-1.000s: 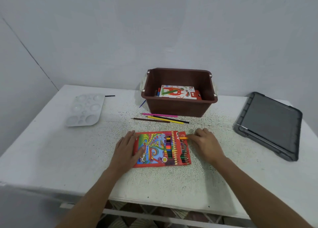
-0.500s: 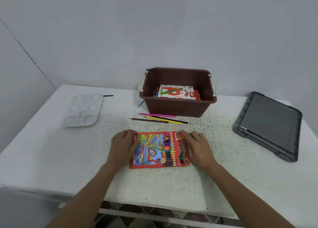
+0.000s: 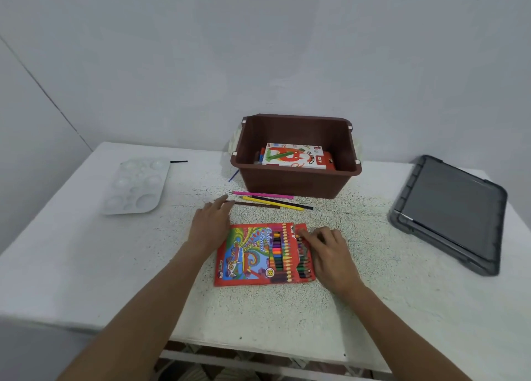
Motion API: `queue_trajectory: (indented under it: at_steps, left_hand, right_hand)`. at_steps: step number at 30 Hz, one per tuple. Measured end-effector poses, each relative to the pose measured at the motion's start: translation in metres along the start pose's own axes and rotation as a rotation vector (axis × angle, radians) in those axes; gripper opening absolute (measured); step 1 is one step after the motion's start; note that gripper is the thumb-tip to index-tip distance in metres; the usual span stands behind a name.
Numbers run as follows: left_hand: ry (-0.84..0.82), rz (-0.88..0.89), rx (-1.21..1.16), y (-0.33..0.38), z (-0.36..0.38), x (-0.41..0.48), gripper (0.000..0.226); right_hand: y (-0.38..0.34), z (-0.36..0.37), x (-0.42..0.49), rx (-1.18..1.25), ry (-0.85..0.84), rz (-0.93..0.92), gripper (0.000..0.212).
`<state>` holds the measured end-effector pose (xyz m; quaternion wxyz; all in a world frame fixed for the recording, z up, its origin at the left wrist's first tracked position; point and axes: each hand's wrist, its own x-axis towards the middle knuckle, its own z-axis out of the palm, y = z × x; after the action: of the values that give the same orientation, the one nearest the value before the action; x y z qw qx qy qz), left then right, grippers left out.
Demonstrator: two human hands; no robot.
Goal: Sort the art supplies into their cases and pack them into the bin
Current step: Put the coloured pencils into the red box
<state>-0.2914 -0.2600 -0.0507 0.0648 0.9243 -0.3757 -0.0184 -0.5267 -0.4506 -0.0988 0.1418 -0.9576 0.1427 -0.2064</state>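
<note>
**Pencil case [image 3: 264, 254] flat on the table, left hand out at the loose pencils**

The pencil case is red and lies open-faced near the front middle of the white table [image 3: 86, 265]. A row of coloured pencils sits in its right half. The brown bin [image 3: 296, 176] stands behind it, toward the wall. Inside the bin an oil pastels box [image 3: 296, 155] lies flat on top of another red box, of which only the edges show. A grey lid [image 3: 448, 214] rests on the right of the table, apart from the bin.

Between case and bin lie four loose pencils close together: a pink pencil [image 3: 263, 194], a yellow pencil [image 3: 273, 203], a dark pencil [image 3: 298, 205] and a brown pencil [image 3: 255, 205]. A blue pencil [image 3: 233, 175] lies by the bin's left front corner. A white palette [image 3: 137, 186] sits at the far left, with a short black stick [image 3: 178, 161] just past it.

The left hand [image 3: 211, 225] is stretched forward with straight fingers, its tips at the left end of the brown pencil; whether they touch it cannot be told. The right hand [image 3: 327, 251] rests on the case's right edge with loosely bent fingers, holding nothing.

Half a second ago the left hand lay on the case's left edge; it has since left the case and reached forward. The right hand has stayed on the right side. The case, the bin and the bin's contents have not moved.
</note>
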Motion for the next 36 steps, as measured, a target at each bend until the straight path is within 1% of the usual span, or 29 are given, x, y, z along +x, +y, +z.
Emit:
queue_trajectory:
  at_steps: [3, 8, 11, 16, 19, 22, 24, 27, 29, 31, 34, 36]
  left_hand:
    - [-0.048, 0.004, 0.095, 0.004, -0.001, 0.005, 0.052]
    - [-0.012, 0.013, 0.137, 0.008, -0.005, 0.007, 0.039]
    - [0.03, 0.002, 0.117, 0.007, -0.007, 0.007, 0.028]
    - [0.078, 0.018, 0.153, 0.007, -0.006, 0.003, 0.023]
    - [0.168, 0.041, 0.109, 0.005, -0.002, -0.001, 0.02]
    - [0.267, 0.033, -0.07, 0.011, 0.0, -0.004, 0.015]
    - [0.321, 0.015, -0.264, 0.016, 0.0, -0.007, 0.011]
    - [0.342, -0.058, -0.589, 0.027, -0.005, -0.014, 0.005]
    - [0.316, -0.097, -0.777, 0.038, -0.008, -0.018, 0.008]
    - [0.251, -0.128, -0.913, 0.047, -0.01, -0.022, 0.011]
    - [0.162, -0.136, -1.042, 0.057, -0.01, -0.027, 0.011]
    - [0.116, -0.114, -1.111, 0.062, -0.007, -0.031, 0.011]
  right_hand:
    - [-0.001, -0.001, 0.0, -0.003, 0.005, -0.001, 0.041]
    - [-0.001, -0.002, 0.0, -0.008, 0.002, 0.013, 0.043]
    - [-0.001, -0.002, 0.0, -0.012, 0.002, 0.016, 0.043]
    - [-0.001, -0.001, -0.001, -0.017, -0.001, 0.022, 0.044]
    - [-0.003, -0.002, -0.001, -0.02, 0.002, 0.024, 0.045]
    - [-0.004, -0.003, -0.001, -0.021, -0.001, 0.027, 0.043]
    - [-0.003, -0.002, -0.002, -0.028, 0.003, 0.027, 0.04]
    - [-0.004, -0.001, -0.004, -0.034, 0.011, 0.024, 0.048]
    - [-0.004, 0.0, -0.004, -0.041, 0.014, 0.026, 0.05]
    - [-0.004, 0.0, -0.004, -0.039, 0.014, 0.026, 0.05]
    - [-0.009, -0.003, -0.003, -0.032, 0.025, 0.034, 0.039]
    - [-0.015, -0.005, 0.0, 0.025, 0.04, 0.1, 0.038]
